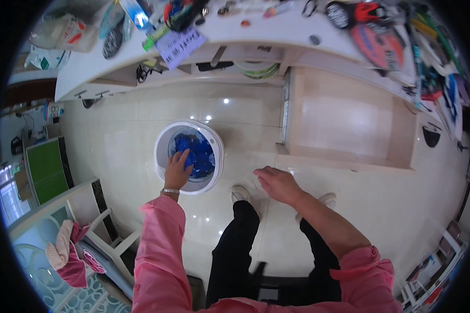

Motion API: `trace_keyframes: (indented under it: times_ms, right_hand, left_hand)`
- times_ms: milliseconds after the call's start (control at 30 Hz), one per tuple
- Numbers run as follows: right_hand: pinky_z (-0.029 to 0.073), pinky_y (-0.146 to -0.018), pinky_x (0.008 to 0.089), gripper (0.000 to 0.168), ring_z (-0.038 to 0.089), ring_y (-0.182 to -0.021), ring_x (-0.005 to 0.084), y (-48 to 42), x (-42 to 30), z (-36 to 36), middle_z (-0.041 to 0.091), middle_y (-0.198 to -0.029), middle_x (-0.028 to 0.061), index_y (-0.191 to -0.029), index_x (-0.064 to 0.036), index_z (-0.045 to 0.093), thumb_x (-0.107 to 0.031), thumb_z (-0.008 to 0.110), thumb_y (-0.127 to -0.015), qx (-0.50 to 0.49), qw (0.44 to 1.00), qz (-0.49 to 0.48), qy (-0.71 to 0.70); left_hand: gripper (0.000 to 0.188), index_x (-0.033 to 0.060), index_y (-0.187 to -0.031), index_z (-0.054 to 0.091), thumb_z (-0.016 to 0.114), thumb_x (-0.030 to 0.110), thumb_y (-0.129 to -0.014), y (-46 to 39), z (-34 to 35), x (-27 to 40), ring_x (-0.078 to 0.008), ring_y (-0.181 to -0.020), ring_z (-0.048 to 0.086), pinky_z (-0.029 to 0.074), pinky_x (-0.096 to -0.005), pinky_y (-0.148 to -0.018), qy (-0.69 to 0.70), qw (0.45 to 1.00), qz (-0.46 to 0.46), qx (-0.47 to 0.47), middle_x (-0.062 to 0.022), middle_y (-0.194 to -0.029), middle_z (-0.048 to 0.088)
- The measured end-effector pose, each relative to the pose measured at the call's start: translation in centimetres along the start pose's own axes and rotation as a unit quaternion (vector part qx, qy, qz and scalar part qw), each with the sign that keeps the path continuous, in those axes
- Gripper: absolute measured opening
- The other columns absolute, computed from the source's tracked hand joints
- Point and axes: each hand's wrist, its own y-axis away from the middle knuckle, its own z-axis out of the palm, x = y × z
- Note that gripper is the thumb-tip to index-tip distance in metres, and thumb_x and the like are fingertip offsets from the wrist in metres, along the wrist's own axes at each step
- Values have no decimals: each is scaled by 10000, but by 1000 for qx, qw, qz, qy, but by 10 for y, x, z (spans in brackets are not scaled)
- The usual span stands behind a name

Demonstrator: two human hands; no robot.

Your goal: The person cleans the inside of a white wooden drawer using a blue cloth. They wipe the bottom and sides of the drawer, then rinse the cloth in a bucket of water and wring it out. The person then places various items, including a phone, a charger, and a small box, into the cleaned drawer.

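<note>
A white plastic bucket stands on the tiled floor, with wet blue cloth in water inside it. My left hand is over the bucket's opening, fingers spread; I cannot tell whether the fingertips touch the cloth. A bracelet circles that wrist. To the right of the bucket, my right hand hangs above the floor near my shoes, its fingers bent. A thin reddish strand shows beside those fingers, too faint to tell whether they hold it.
A pulled-out wooden drawer juts from the white counter, which carries bags, a purple paper with writing and many small items. A white chair and clothes are at the lower left.
</note>
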Motion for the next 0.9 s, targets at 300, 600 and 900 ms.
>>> trace_keyframes:
  times_ms: [300,600,900]
  right_hand:
    - [494,-662,316,375,570,-809,253,-80,12,82,561,-919,79,-1078,-59,518,2,543,-708,134,959,-198,-150]
    - [450,-705,400,157,550,-845,318,-171,-1,153,559,-898,116,-943,-56,531,-90,495,-794,5,974,-191,-118]
    - [360,-953,369,679,377,-1171,320,-201,-44,152,339,-1304,138,-1317,-156,322,-107,618,-708,-231,953,-162,108]
  left_hand:
    - [998,268,-1378,160,738,400,-574,-51,146,-45,-505,-1226,209,371,-509,-928,-210,942,-107,-238,-161,-1431,84]
    - [313,78,-890,635,585,360,-764,-83,76,-65,-324,-842,578,447,-385,-766,-73,982,18,-172,-154,-858,625]
    - [236,61,-906,597,487,267,-874,34,-72,-37,-296,-637,586,469,-346,-602,48,988,89,117,-138,-717,610]
